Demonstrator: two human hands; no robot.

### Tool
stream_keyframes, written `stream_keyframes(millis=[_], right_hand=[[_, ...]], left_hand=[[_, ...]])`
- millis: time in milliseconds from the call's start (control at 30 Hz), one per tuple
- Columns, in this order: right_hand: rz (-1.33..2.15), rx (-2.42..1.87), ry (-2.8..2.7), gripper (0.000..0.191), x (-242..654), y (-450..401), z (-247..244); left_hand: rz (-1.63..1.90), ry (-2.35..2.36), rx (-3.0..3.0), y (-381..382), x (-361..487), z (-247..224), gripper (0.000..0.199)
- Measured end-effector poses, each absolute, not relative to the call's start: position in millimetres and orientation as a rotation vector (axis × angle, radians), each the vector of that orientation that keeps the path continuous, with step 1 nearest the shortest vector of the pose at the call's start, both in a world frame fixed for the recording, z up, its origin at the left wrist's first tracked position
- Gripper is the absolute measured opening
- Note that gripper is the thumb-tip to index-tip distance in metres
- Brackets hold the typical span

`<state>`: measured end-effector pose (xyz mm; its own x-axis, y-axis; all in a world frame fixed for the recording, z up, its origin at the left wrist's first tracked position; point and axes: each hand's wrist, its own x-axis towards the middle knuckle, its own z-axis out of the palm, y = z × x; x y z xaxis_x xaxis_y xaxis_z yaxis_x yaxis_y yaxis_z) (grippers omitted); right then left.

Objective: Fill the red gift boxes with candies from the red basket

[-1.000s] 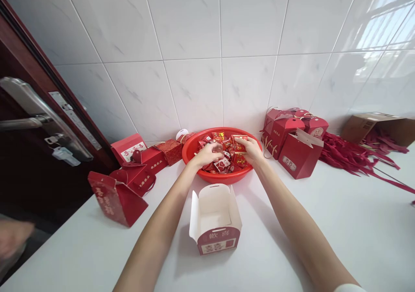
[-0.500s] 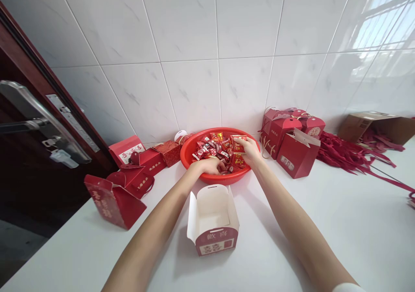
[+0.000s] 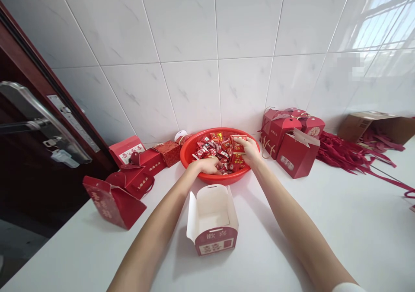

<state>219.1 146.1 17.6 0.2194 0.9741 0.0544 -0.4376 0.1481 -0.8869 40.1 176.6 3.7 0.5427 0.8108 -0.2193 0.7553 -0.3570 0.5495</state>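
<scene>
Wrapped candies (image 3: 212,148), mostly red with white or gold print, fill a round red plastic basket (image 3: 223,179) against the wall. My left hand (image 3: 210,166) is down in its near left part, fingers curled round a small red-wrapped candy (image 3: 219,166) that is partly hidden. At the right side of the basket, my right hand (image 3: 249,150) pinches a flat red candy packet (image 3: 239,139) between thumb and fingers. An open gift box (image 3: 215,240), white inside and dark red outside with white characters, stands on the table between my forearms; its inside holds nothing visible.
Several red gift boxes (image 3: 139,175) stand on the left near a dark door with a metal handle (image 3: 45,121). More red boxes (image 3: 298,153) are grouped on the right. Behind them lie dark red ribbons (image 3: 343,153) and a cardboard box (image 3: 376,121) on its side.
My left hand has lifted slightly among the candies, and a red wrapper now shows at its fingertips. My right hand stays almost still with its packet.
</scene>
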Motion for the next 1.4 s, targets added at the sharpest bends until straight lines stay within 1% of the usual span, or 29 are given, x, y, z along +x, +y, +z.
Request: stream_keyframes(millis=[100, 133, 233, 333, 400, 567, 667, 800, 1000, 1200, 1400], right_hand=[[1.171, -0.877, -0.767, 0.016, 219.4, 147.4, 17.0], [1.169, -0.878, -0.764, 0.017, 219.5, 147.9, 16.8], [1.160, -0.885, -0.752, 0.019, 219.3, 149.2, 16.2], [1.150, -0.875, -0.726, 0.017, 218.6, 149.7, 16.2], [1.155, -0.874, -0.716, 0.016, 218.1, 149.2, 16.8], [1.150, -0.879, -0.740, 0.017, 218.2, 148.0, 17.7], [1.139, -0.885, -0.744, 0.018, 218.8, 149.8, 15.9], [1.121, -0.861, -0.756, 0.021, 219.4, 152.8, 13.2], [1.127, -0.862, -0.707, 0.020, 219.8, 154.3, 13.3], [1.096, -0.843, -0.604, 0.014, 220.2, 157.3, 14.8], [1.072, -0.804, -0.557, 0.014, 219.1, 161.4, 12.6]], left_hand=[[0.251, 1.166, 2.093, 178.1, 40.4, 3.6, 0.026], [0.343, 1.155, 2.077, 178.7, 40.7, 4.0, 0.029], [0.588, 1.220, 2.059, 180.4, 40.7, 5.7, 0.039], [0.705, 1.310, 2.027, 180.8, 39.6, 6.8, 0.046], [0.741, 1.308, 2.015, 180.3, 39.2, 7.0, 0.045], [0.857, 1.247, 2.017, 178.9, 39.3, 7.1, 0.032], [0.910, 1.230, 2.024, 179.1, 38.6, 7.5, 0.029], [0.862, 1.233, 2.040, 179.6, 39.1, 8.4, 0.035], [0.584, 1.326, 2.249, 178.8, 45.6, 10.1, 0.024], [0.426, 1.452, 2.346, 201.5, 46.6, 17.6, 0.037], [0.319, 1.593, 2.378, 234.5, 50.0, 22.7, 0.026]])
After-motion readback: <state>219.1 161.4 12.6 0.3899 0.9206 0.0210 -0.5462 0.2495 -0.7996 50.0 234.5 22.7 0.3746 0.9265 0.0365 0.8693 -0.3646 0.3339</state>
